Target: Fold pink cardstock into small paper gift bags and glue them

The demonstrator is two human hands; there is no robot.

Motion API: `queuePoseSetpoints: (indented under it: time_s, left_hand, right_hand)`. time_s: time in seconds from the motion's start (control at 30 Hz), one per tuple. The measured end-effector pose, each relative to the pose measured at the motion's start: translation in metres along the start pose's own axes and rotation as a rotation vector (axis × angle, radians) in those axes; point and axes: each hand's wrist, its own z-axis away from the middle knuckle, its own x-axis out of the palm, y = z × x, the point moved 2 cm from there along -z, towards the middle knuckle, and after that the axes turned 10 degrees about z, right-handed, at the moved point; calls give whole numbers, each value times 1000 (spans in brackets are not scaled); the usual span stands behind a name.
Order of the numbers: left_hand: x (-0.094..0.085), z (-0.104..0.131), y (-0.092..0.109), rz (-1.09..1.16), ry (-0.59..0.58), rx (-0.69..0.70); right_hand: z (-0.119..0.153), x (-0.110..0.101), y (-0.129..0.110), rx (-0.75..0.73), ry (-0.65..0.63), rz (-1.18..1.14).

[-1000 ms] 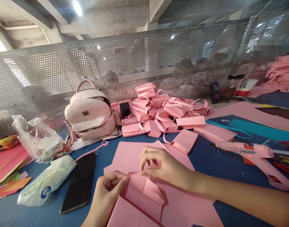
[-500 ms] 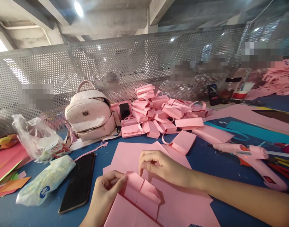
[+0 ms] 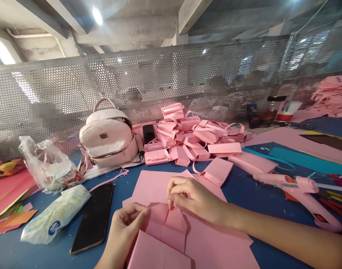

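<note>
A creased pink paper piece [image 3: 171, 231] lies near the front edge, its far end showing folded flaps. My left hand [image 3: 128, 224] pinches the left corner of that end between thumb and fingers. At the flaps' far edge is my right hand [image 3: 187, 196], fingers curled and a fingertip touching the paper near the middle slit; whether it grips anything is hard to see. Beneath both hands are larger flat pink sheets [image 3: 215, 243] on the blue table. Behind them stands a heap of folded pink paper bags [image 3: 185, 138] with strip handles.
A black phone [image 3: 94, 216], a tissue pack [image 3: 55, 216] and a plastic bag [image 3: 47, 164] lie at left. A white backpack [image 3: 108, 138] stands behind. At right are a pink glue gun [image 3: 302, 194], teal paper [image 3: 308, 160] and a jar [image 3: 271, 110].
My right fingertip has come onto the flaps beside the slit, and the right flap has shifted and stands differently. My left hand keeps its pinch. The view has tilted slightly.
</note>
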Motion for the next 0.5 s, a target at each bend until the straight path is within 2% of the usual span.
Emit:
queuePoseSetpoints:
  time_s: [0.3, 0.5]
  left_hand:
    - [4, 2, 0, 115, 12, -29]
    - [3, 2, -1, 98, 21, -33]
  right_hand:
    - [-1, 2, 4, 20, 29, 119]
    - [-2, 2, 7, 52, 53, 106]
